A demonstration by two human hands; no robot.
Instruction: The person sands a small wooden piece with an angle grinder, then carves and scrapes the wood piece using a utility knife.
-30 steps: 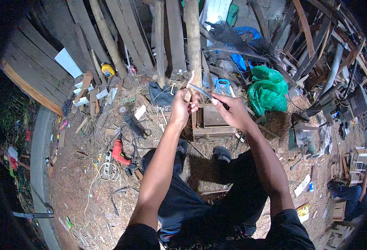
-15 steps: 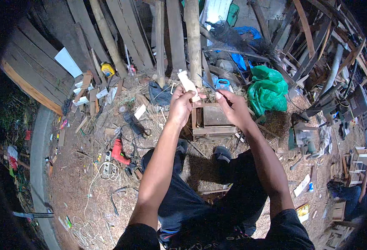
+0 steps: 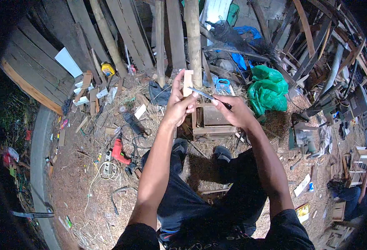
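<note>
My left hand (image 3: pixel 179 109) grips a small pale piece of wood (image 3: pixel 188 80) with a notched top end, held upright above a low wooden box (image 3: pixel 217 116). One finger stretches up along the wood's left side, and the thumb presses near its lower part. In my right hand (image 3: pixel 235 110) is a knife (image 3: pixel 204 94) with a dark handle. Its thin grey blade points up and left, and the tip lies against or just in front of the wood; I cannot tell which. My fingers hide the wood's lower end.
A red power drill (image 3: pixel 119 152) and a dark power tool (image 3: pixel 132 123) lie on the shavings-covered ground at left. A green plastic bag (image 3: pixel 267 91) sits at right. Planks (image 3: pixel 129 33) lean at the back. Another person (image 3: pixel 352 198) is at the far right.
The wood has turned from a tilt to nearly upright in my left hand. The knife has swung lower, its blade now crossing toward the wood from the right.
</note>
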